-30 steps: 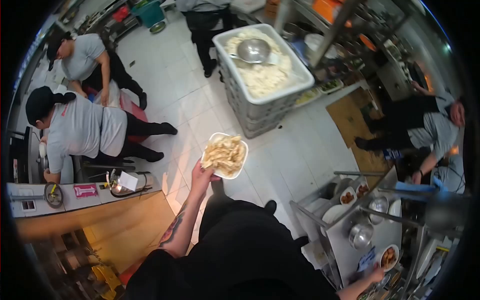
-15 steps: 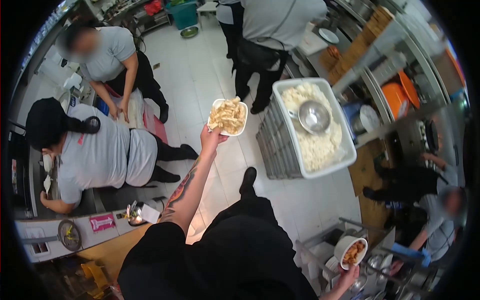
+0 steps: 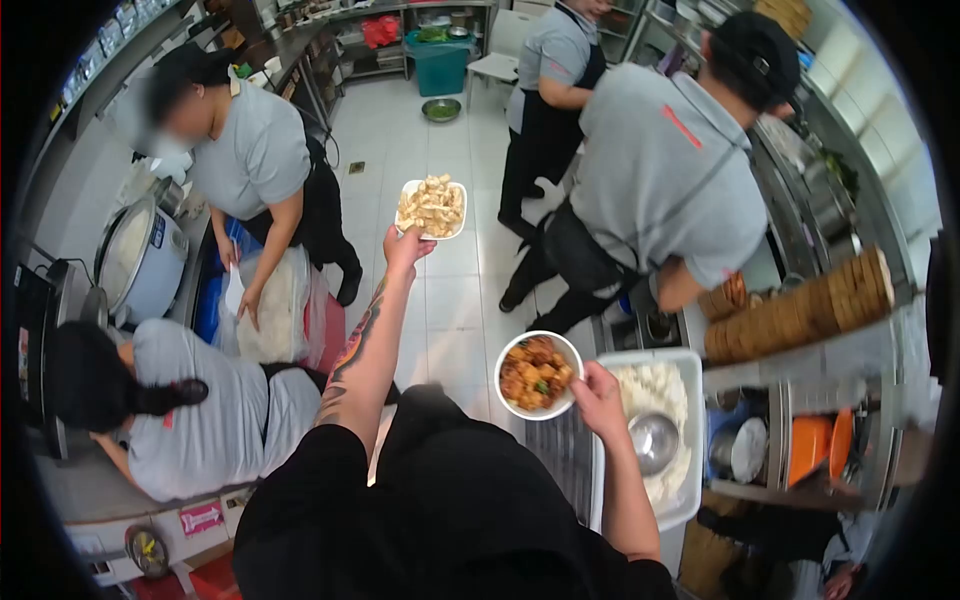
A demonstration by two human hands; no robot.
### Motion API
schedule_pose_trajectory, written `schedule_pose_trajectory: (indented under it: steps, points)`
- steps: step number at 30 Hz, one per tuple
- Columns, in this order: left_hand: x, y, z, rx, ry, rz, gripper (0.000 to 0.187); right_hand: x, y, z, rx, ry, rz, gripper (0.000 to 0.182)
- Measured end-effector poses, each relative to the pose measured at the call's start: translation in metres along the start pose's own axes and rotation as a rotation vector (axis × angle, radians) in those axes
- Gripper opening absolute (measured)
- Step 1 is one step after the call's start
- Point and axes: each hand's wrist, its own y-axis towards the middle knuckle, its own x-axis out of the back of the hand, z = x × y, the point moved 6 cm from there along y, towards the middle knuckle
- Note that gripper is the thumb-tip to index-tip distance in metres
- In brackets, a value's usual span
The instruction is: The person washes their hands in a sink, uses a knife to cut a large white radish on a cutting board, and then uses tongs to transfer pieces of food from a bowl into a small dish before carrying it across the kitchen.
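My left hand (image 3: 405, 247) is stretched forward and grips the near edge of a white squarish bowl (image 3: 462, 212). Pale brown, strip-like pieces of food (image 3: 431, 204) are heaped in it. To the right and nearer my body, my right hand (image 3: 598, 398) holds a white round bowl (image 3: 499, 378) by its right edge. Reddish-brown chunks of food (image 3: 535, 372) with a bit of green fill that one. Both bowls are in mid-air, apart from each other. Just beyond my right hand stands a large tub (image 3: 692, 440) of white, rice-like food, with a metal bowl (image 3: 655, 443) resting in it.
Two co-workers (image 3: 250, 135) (image 3: 205, 415) work along the left counter; one reaches into a container of white food (image 3: 275, 300). Ahead on the right, a person (image 3: 670, 160) stands close to my path beside another co-worker (image 3: 555, 75). Stacked bamboo steamers (image 3: 800, 305) line the right counter.
My view has shifted forward. My right hand has brought the round bowl up from the low right shelf area to in front of me. The left hand still holds its bowl.
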Motion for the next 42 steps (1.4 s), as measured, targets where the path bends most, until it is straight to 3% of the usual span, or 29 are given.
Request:
schedule_pose_trajectory:
  steps: [1, 5, 12, 15, 17, 21, 23, 29, 31, 34, 37, 38, 39, 40, 42]
  points:
    - [-0.003, 0.025, -0.003, -0.012, -0.01, -0.003, 0.038, -0.02, 0.035, 0.015, -0.102, 0.18, 0.044, 0.008]
    - [-0.011, 0.117, -0.008, -0.043, -0.039, -0.033, 0.037, -0.075, 0.155, 0.025, -0.054, 0.304, 0.071, 0.01]
    - [-0.074, 0.284, -0.029, -0.046, -0.081, -0.055, 0.044, -0.085, 0.311, -0.002, -0.161, 0.336, -0.08, 0.015]
    - [-0.108, 0.347, -0.061, -0.076, -0.132, -0.091, 0.039, -0.086, 0.373, 0.024, -0.218, 0.465, -0.166, 0.016]
    - [-0.128, 0.399, -0.082, -0.092, -0.13, -0.117, 0.039, -0.085, 0.421, 0.017, -0.278, 0.386, -0.185, 0.018]
    - [-0.13, 0.491, -0.119, -0.156, -0.229, -0.166, 0.042, -0.1, 0.506, 0.008, -0.207, 0.188, -0.212, 0.017]
    - [-0.128, 0.541, -0.143, -0.216, -0.276, -0.171, 0.042, -0.113, 0.567, -0.002, -0.231, 0.292, -0.197, 0.019]
    - [-0.008, 0.647, -0.24, -0.291, -0.303, -0.371, 0.042, -0.176, 0.735, 0.066, -0.137, 0.322, -0.001, 0.018]
    - [0.073, 0.672, -0.279, -0.348, -0.318, -0.491, 0.04, -0.212, 0.795, 0.082, -0.1, 0.263, 0.105, 0.014]
    - [0.196, 0.711, -0.318, -0.421, -0.34, -0.606, 0.039, -0.273, 0.856, 0.137, -0.102, 0.311, 0.057, 0.011]
    - [0.283, 0.747, -0.342, -0.542, -0.351, -0.73, 0.038, -0.284, 0.951, 0.143, 0.115, 0.094, 0.074, 0.012]
    - [0.309, 0.756, -0.347, -0.552, -0.364, -0.758, 0.038, -0.294, 0.98, 0.137, 0.041, 0.164, 0.093, 0.015]
    - [0.376, 0.788, -0.351, -0.52, -0.375, -0.717, 0.038, -0.341, 0.942, 0.147, 0.058, 0.104, -0.023, 0.018]
    - [0.413, 0.79, -0.361, -0.561, -0.369, -0.805, 0.038, -0.36, 0.985, 0.145, 0.084, 0.105, 0.019, 0.018]
    - [0.443, 0.813, -0.366, -0.548, -0.405, -0.906, 0.038, -0.382, 1.058, 0.155, 0.108, 0.087, 0.069, 0.018]
